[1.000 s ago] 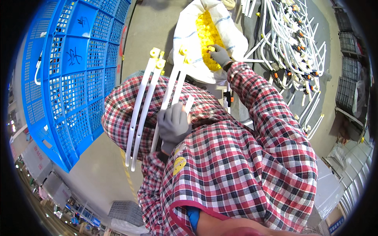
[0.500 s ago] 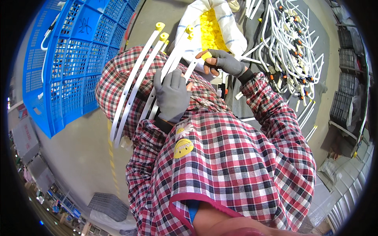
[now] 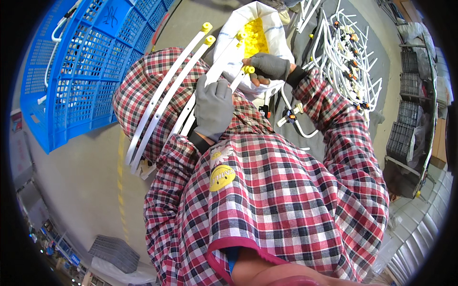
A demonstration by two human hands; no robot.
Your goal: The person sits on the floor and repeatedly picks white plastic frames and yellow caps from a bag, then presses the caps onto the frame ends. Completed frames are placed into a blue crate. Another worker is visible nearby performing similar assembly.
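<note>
My left hand [image 3: 213, 107], in a grey fingerless glove, is closed around several white plastic tubes [image 3: 189, 110] that lean across my lap. Yellow caps [image 3: 242, 35] sit on the upper ends of these tubes. My right hand [image 3: 271, 66], gloved the same way, has its fingers bent at a yellow cap [image 3: 248, 69] on the end of one tube, just right of the left hand. Two more capped white tubes [image 3: 162, 102] lie over my left knee, apart from the fingers.
A white sack [image 3: 224, 43] of loose yellow caps [image 3: 256, 38] stands open ahead. Many white tubes with black and orange fittings [image 3: 346, 62] are heaped on dark cloth at right. A blue crate [image 3: 90, 76] stands at left, shelves with grey crates [image 3: 408, 109] at far right.
My right hand has turned at the yellow cap, its fingers now lower around it. The view has shifted slightly, and a tube with a black-and-orange fitting now shows below my right forearm.
</note>
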